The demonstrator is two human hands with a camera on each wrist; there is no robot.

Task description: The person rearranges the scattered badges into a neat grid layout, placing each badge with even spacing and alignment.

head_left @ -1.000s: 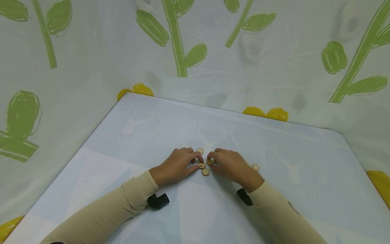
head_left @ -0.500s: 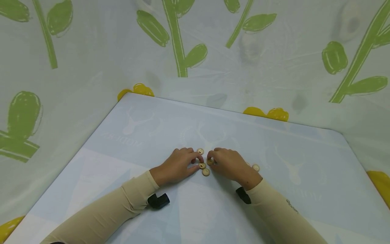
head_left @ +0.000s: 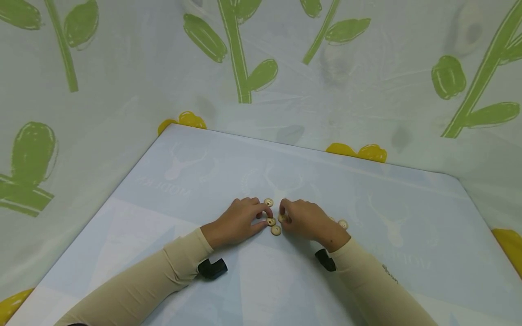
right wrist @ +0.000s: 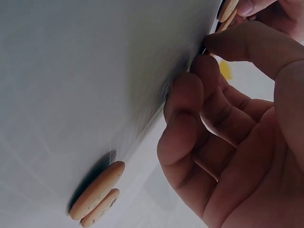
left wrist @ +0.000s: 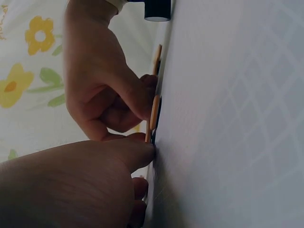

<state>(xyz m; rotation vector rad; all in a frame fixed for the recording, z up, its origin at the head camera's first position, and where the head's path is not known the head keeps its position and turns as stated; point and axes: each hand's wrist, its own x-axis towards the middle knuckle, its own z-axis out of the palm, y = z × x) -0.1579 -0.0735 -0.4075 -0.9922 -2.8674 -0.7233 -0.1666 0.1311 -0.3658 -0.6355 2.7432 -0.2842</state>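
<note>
In the head view my left hand (head_left: 238, 222) holds a small round wooden disc (head_left: 271, 222) between thumb and index finger, low over the table. My right hand (head_left: 306, 221) pinches a second wooden disc (head_left: 282, 218) just to the right, partly hidden by its fingers. A third disc (head_left: 276, 230) lies in front, between the two hands. Behind the left fingertips rests another disc (head_left: 268, 202) with a dark mark. In the left wrist view the discs, such as this front disc (left wrist: 154, 112), appear edge-on against the table. The right wrist view shows the right fingers curled, tips at the surface.
Right of my right wrist lie a disc (head_left: 343, 224) and one mostly hidden disc (right wrist: 100, 209), side by side. The pale blue table (head_left: 204, 172) bears faint printed patterns. A fabric backdrop (head_left: 155, 68) with green plants surrounds it. Black devices (head_left: 212, 269) sit at both wrists.
My right fingers have shifted slightly and closed further round their disc, hiding more of it. My left hand and the discs by it hold nearly still.
</note>
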